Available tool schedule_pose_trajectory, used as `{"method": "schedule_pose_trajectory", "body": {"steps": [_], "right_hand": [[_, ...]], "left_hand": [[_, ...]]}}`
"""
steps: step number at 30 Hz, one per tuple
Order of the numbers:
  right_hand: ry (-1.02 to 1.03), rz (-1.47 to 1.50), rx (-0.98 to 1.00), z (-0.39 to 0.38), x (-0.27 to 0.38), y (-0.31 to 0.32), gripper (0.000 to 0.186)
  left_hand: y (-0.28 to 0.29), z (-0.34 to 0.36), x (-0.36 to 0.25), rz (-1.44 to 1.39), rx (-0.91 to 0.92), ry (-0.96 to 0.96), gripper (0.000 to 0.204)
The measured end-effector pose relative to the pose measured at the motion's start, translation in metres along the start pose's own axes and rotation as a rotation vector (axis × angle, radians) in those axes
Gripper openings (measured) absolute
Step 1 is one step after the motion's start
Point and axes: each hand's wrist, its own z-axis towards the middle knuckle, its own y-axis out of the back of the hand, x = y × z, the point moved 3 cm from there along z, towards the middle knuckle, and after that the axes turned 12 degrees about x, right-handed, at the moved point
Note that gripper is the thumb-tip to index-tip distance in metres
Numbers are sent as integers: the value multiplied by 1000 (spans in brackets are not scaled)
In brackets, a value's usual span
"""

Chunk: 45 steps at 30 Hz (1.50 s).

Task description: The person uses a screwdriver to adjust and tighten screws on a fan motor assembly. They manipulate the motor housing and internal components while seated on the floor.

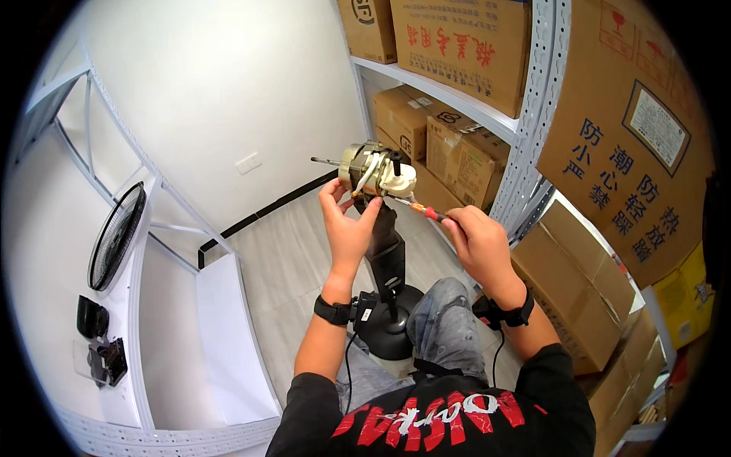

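An electric fan motor (371,169) with a bare metal shaft pointing left and a cream gearbox on its right sits atop a black fan stand (387,263). My left hand (348,227) grips the motor from below and the left, thumb and fingers around its lower edge. In my right hand (480,242) is a screwdriver (431,213) with a red and black handle. Its tip reaches the underside of the motor near the gearbox; the exact contact point is too small to make out. The stand's round black base (390,324) rests on the floor between my legs.
To the left, a white shelf (129,305) holds a black fan grille (116,236) and small black parts (93,316). Cardboard boxes (464,156) fill the rack on the right, with a large carton (632,114) close by. A white wall (228,91) stands ahead.
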Motion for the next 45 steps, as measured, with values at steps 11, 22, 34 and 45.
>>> {"method": "schedule_pose_trajectory", "body": {"steps": [11, 22, 34, 45], "right_hand": [[2, -44, 11, 0, 9, 4, 21], [99, -12, -51, 2, 11, 3, 19], [-72, 156, -1, 4, 0, 0, 15], [94, -44, -85, 3, 4, 2, 26]], "left_hand": [[4, 1, 2, -27, 23, 29, 70], [4, 2, 5, -84, 37, 40, 70], [5, 3, 5, -104, 56, 49, 70], [5, 3, 8, -144, 60, 42, 68]]}}
